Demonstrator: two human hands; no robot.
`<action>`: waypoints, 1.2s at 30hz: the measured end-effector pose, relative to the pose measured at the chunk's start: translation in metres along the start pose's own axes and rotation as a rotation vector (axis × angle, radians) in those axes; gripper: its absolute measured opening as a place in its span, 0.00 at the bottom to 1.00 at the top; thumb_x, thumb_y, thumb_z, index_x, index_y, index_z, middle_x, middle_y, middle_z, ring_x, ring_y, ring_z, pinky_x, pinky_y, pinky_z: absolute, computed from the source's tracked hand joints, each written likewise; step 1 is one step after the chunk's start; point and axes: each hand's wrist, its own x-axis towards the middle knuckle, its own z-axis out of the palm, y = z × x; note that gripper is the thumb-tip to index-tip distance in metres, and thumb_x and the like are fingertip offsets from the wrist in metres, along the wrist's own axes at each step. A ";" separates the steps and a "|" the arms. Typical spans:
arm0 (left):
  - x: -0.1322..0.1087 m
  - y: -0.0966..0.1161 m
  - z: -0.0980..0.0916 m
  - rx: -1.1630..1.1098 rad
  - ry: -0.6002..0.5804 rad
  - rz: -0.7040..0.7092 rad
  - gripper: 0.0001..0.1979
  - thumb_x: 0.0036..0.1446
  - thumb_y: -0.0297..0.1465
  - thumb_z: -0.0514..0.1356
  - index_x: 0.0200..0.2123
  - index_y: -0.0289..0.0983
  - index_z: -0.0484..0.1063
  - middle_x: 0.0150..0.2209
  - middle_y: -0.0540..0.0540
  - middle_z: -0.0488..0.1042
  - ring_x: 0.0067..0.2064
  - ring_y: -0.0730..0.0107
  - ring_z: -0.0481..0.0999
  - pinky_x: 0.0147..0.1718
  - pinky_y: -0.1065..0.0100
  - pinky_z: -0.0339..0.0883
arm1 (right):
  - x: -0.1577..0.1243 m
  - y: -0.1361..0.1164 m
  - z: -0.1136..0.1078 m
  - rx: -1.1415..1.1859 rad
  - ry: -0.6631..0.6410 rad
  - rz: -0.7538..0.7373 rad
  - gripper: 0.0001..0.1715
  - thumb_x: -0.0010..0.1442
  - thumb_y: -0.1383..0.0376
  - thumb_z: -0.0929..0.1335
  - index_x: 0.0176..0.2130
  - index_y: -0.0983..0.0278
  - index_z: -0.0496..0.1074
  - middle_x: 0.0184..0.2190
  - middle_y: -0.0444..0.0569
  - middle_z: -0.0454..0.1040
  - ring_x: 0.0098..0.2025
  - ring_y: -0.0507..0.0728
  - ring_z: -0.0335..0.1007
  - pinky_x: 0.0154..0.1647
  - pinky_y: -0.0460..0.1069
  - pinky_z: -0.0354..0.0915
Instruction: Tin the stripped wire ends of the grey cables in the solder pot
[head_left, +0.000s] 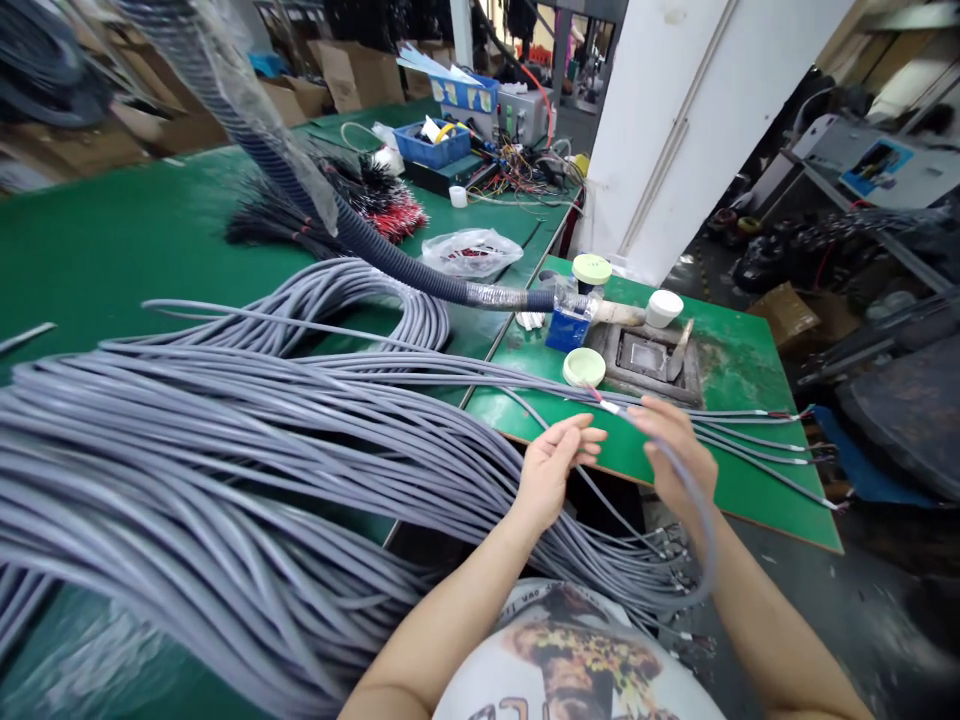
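My right hand [681,455] grips a grey cable [701,500] close to its end, where a white section and thin red wires [594,393] stick out to the left. From this hand the cable bends down in a loop towards my body. Just left of it, my left hand [553,465] is raised with loosely bent fingers apart, and nothing shows in it. Beneath and beside my left forearm runs a thick bundle of grey cables [300,430], their stripped ends hanging near my shirt. Several more cable ends [780,450] lie across the board past my right hand.
A soldering pot [646,355] with a flat scraper stands on the green board [750,350], beside pale green lids [583,367] and a white cup [664,308]. An extraction hose [375,262] crosses above the table. Blue bins [431,145] and black-red wires [390,215] lie further back.
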 end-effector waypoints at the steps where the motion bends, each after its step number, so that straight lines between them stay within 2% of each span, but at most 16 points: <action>1: 0.004 -0.001 -0.005 0.112 0.053 0.116 0.17 0.55 0.41 0.61 0.43 0.36 0.75 0.36 0.44 0.79 0.36 0.70 0.75 0.39 0.68 0.68 | 0.010 0.005 -0.002 -0.014 0.072 0.064 0.17 0.63 0.67 0.63 0.50 0.57 0.71 0.47 0.52 0.75 0.55 0.62 0.67 0.55 0.61 0.63; 4: 0.018 -0.006 -0.025 0.456 0.209 0.415 0.13 0.57 0.39 0.59 0.38 0.37 0.77 0.32 0.45 0.78 0.39 0.66 0.74 0.45 0.64 0.64 | 0.041 0.024 -0.004 -0.098 0.194 0.204 0.13 0.64 0.64 0.62 0.45 0.60 0.73 0.42 0.51 0.76 0.49 0.60 0.70 0.53 0.58 0.63; 6: 0.028 -0.012 -0.036 0.641 0.252 0.527 0.11 0.58 0.38 0.58 0.35 0.38 0.77 0.31 0.45 0.77 0.39 0.64 0.72 0.46 0.62 0.62 | 0.058 0.040 -0.001 -0.143 0.196 0.241 0.13 0.65 0.61 0.61 0.43 0.61 0.73 0.40 0.51 0.76 0.46 0.60 0.71 0.51 0.56 0.64; 10: 0.039 -0.019 -0.045 0.908 0.237 0.655 0.10 0.58 0.35 0.57 0.36 0.40 0.77 0.37 0.44 0.78 0.43 0.61 0.72 0.49 0.59 0.58 | 0.081 0.072 0.012 -0.198 0.138 0.254 0.16 0.65 0.59 0.61 0.41 0.63 0.74 0.38 0.51 0.76 0.43 0.58 0.70 0.48 0.54 0.63; 14: 0.041 -0.021 -0.046 1.054 0.207 0.755 0.08 0.59 0.32 0.57 0.39 0.40 0.76 0.38 0.45 0.79 0.46 0.63 0.73 0.53 0.58 0.55 | 0.093 0.093 0.025 -0.229 0.093 0.241 0.17 0.65 0.58 0.61 0.40 0.64 0.74 0.37 0.51 0.77 0.43 0.58 0.71 0.47 0.53 0.64; 18: 0.042 -0.023 -0.048 1.120 0.195 0.814 0.07 0.59 0.31 0.57 0.38 0.41 0.75 0.38 0.47 0.79 0.44 0.65 0.74 0.57 0.56 0.52 | 0.099 0.103 0.035 -0.233 0.065 0.225 0.17 0.65 0.58 0.61 0.39 0.63 0.75 0.36 0.50 0.77 0.41 0.59 0.72 0.46 0.53 0.65; 24: 0.044 -0.026 -0.051 1.159 0.194 0.848 0.06 0.59 0.31 0.58 0.38 0.41 0.74 0.37 0.50 0.79 0.43 0.67 0.74 0.57 0.56 0.52 | 0.103 0.113 0.044 -0.267 0.025 0.216 0.17 0.65 0.58 0.60 0.38 0.63 0.75 0.33 0.49 0.77 0.39 0.59 0.72 0.44 0.53 0.65; 36: 0.045 -0.031 -0.054 1.194 0.200 0.815 0.06 0.60 0.31 0.57 0.38 0.41 0.74 0.37 0.50 0.79 0.43 0.68 0.75 0.57 0.56 0.51 | 0.097 0.123 0.049 -0.295 0.002 0.246 0.17 0.64 0.57 0.61 0.38 0.62 0.75 0.33 0.49 0.77 0.38 0.59 0.70 0.42 0.53 0.65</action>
